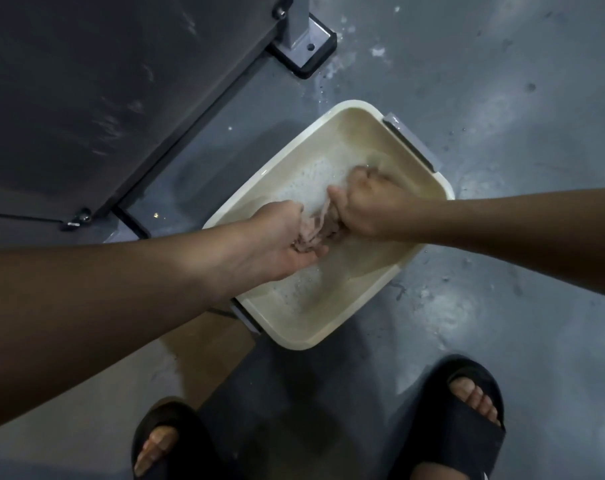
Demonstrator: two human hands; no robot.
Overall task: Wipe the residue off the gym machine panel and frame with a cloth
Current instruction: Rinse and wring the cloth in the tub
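Gripping a twisted pinkish cloth [315, 227] over the cream basin [354, 133], the left grip [282, 239] and right grip [365, 206] each curl round one end of it, just above the soapy water [304, 183]. The machine panel [86, 84] stands left of the basin, its frame foot [304, 46] beyond the basin's far corner.

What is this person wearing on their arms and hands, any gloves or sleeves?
Nothing that shows. The left hand and right hand have no gloves, rings or watch. The left forearm and right forearm are uncovered to the picture's edge, so no sleeve is in view. On the feet are black open-toed sandals.
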